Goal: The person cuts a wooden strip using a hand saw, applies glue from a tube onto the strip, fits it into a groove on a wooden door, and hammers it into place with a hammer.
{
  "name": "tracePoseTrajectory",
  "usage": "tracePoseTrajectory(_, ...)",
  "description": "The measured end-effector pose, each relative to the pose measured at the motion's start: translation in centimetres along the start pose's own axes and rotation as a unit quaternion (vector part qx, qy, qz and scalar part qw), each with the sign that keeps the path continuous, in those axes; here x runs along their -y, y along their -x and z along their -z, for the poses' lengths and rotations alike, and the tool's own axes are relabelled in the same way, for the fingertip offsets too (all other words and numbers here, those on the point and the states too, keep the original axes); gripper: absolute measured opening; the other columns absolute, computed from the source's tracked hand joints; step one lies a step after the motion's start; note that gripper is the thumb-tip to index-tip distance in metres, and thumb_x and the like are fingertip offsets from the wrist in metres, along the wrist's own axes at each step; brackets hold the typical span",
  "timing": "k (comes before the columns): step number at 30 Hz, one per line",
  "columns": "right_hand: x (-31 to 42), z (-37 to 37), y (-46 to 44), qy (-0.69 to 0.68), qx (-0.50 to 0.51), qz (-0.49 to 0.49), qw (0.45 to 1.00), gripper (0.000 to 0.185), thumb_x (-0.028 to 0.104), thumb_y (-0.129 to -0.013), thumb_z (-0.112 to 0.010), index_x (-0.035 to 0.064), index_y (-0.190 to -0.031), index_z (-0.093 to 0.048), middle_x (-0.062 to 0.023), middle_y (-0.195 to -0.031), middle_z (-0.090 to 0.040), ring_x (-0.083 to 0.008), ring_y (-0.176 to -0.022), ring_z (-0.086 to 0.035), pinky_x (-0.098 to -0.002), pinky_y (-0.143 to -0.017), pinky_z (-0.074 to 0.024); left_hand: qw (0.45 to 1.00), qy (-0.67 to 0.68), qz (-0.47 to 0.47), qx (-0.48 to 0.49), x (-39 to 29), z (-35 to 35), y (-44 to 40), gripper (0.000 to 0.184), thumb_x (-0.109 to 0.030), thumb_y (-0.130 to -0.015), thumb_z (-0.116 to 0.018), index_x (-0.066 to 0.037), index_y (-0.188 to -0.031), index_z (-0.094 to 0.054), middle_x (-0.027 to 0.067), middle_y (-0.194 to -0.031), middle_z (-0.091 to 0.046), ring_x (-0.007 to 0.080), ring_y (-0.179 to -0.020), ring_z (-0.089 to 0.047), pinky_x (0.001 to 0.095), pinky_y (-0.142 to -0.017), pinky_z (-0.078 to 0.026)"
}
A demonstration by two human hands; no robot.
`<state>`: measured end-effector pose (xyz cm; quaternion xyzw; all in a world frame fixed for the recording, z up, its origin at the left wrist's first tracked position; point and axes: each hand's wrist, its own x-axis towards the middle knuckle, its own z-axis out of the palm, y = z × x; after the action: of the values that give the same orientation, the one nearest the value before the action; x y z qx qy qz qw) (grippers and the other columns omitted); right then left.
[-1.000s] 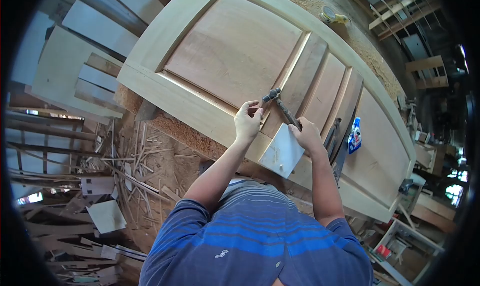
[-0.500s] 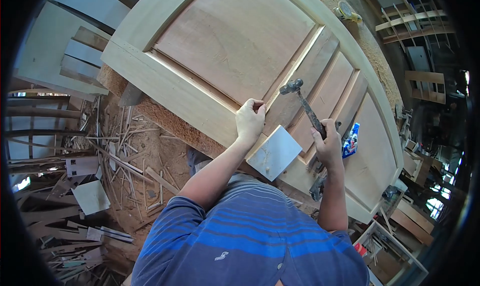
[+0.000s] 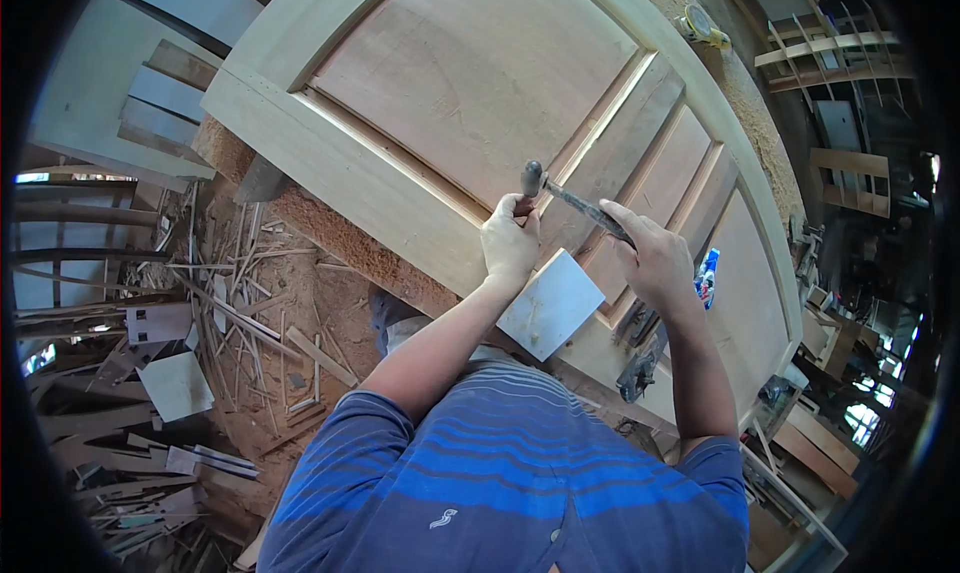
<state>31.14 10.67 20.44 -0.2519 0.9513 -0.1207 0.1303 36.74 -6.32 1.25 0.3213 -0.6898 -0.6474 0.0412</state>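
A large wooden panel door [image 3: 345, 178] with a curved edge and raised moulding lies flat in front of me. My left hand [image 3: 512, 243] rests at an inner corner of the moulding, thumb and fingers pinched together. Whatever is between the fingertips is too small or hidden to make out. My right hand [image 3: 655, 258] grips a hammer [image 3: 588, 210] by its handle. The hammer's head is right at my left fingertips, seemingly just above them; I cannot tell whether it touches anything. A pale square board [image 3: 550, 305] lies on the door below my left hand.
A blue packet [image 3: 707, 279] lies on the door beyond my right hand. Dark tools [image 3: 640, 363] sit near the door's close edge. At the far edge a yellow round object [image 3: 703, 26] rests amid sawdust. Wood scraps [image 3: 240, 323] litter the floor at left.
My right hand has swung the hammer left and down, bringing its head to my left fingertips. My left hand stays pinched at nearly the same spot.
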Motion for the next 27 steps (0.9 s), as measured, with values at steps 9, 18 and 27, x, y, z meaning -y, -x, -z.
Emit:
tracePoseTrajectory(9, 0.5, 0.6, -1.5, 0.085, 0.082, 0.021, 0.993, 0.061, 0.028, -0.106, -0.070, 0.0403, -0.164, -0.056, -0.0112, -0.085, -0.067, -0.0332, -0.072, -0.072, -0.0482, -0.069, -0.0585, 0.999, 0.006, 0.042, -0.002, -0.1, 0.1, -0.3, 0.036, -0.006, -0.094, -0.084, 0.000, -0.112, -0.053, 0.0156, -0.098, -0.079, 0.0215, -0.079, -0.078, 0.0362, -0.056, -0.064)
tracePoseTrajectory(18, 0.6, 1.2, -2.2, 0.184, 0.115, 0.041, 0.975, 0.062, 0.027, -0.107, -0.070, 0.0430, -0.164, -0.055, -0.0098, -0.081, -0.063, -0.0288, -0.066, -0.068, -0.0470, -0.061, -0.0553, 0.999, 0.008, 0.041, 0.000, 0.2, 0.0, -0.5, 0.040, -0.003, -0.094, -0.083, -0.004, -0.103, -0.044, 0.0161, -0.093, -0.078, 0.0199, -0.075, -0.076, 0.0369, -0.054, -0.062)
tracePoseTrajectory(27, 1.3, 1.6, -2.8, 0.192, 0.130, 0.046, 0.972, 0.064, 0.018, -0.104, -0.071, 0.0395, -0.163, -0.058, -0.0090, -0.082, -0.063, -0.0274, -0.065, -0.066, -0.0449, -0.062, -0.0533, 0.999, -0.030, 0.016, -0.011, 0.1, 0.0, -0.5, 0.040, -0.005, -0.092, -0.084, -0.004, -0.100, -0.045, 0.0175, -0.090, -0.080, 0.0235, -0.068, -0.077, 0.0388, -0.057, -0.061)
